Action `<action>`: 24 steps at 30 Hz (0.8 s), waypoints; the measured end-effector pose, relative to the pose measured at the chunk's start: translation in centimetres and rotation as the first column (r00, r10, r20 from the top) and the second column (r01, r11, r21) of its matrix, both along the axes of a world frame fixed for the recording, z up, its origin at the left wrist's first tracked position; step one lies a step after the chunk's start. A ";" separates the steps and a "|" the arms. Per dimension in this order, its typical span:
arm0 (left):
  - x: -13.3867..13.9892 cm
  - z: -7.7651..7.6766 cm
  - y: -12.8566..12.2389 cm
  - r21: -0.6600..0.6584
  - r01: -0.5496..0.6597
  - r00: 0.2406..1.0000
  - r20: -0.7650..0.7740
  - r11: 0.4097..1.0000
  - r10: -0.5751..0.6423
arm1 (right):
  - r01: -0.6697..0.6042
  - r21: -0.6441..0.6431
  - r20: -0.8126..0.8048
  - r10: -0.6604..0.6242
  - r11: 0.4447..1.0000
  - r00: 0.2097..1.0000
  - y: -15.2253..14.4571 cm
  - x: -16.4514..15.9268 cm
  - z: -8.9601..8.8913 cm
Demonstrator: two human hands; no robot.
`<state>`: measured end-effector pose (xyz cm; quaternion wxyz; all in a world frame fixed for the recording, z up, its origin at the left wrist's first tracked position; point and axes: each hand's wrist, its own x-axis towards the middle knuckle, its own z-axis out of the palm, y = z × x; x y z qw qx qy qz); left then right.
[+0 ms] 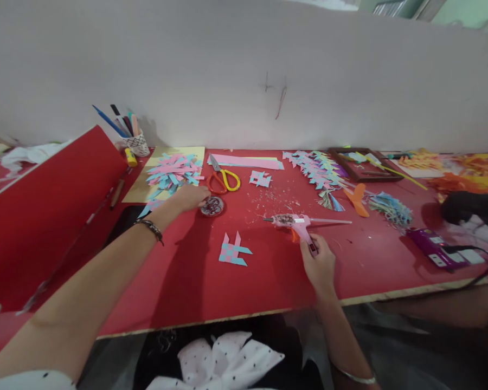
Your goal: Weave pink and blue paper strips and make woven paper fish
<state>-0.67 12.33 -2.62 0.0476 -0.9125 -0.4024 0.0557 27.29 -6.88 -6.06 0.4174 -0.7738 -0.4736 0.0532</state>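
Observation:
My right hand (319, 262) is wrapped round the handle of a pink hot glue gun (296, 220). A glue stick (331, 221) pokes out of its back end, and its nozzle points left over the red table. My left hand (193, 196) reaches across to a small round dish (212, 206) with dark reddish things in it. The fingers are curled together at its rim; what they pinch, if anything, is hidden. Scissors (223, 177) with red and yellow handles lie just beyond. Between my hands and nearer me lies a woven pink and blue paper piece (232, 252).
Paper strips (174, 172) are heaped at the back left, by a pen cup (136, 143). A second woven piece (261, 179) and a paper garland (315, 167) lie farther back. A purple power strip (431, 248) sits right. A red board (52, 216) leans at left.

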 end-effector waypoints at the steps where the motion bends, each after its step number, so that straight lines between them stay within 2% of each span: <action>1: 0.0 0.1 -0.1 0.000 0.001 1.000 -0.020 1.000 -0.001 | -0.004 0.001 0.002 0.004 1.000 1.000 0.0 0.0 0.0; 7: -0.2 0.5 -0.6 -0.006 0.010 0.998 -0.066 1.000 -0.010 | -0.007 0.004 0.010 0.007 1.000 1.000 -0.1 0.0 -0.2; 16: -0.2 0.7 -1.8 0.019 0.026 0.999 -0.036 0.999 -0.025 | -0.003 0.017 0.024 0.003 1.000 1.000 0.1 0.1 -0.2; 21: -0.3 0.6 -1.6 0.042 0.029 0.999 -0.047 0.999 -0.027 | 0.001 0.005 0.024 -0.001 1.000 1.000 0.0 0.2 -0.1; 24: -0.3 0.3 -1.3 0.048 0.010 1.000 0.013 0.999 -0.011 | 0.007 0.001 0.014 -0.007 1.000 1.000 0.0 0.1 -0.1</action>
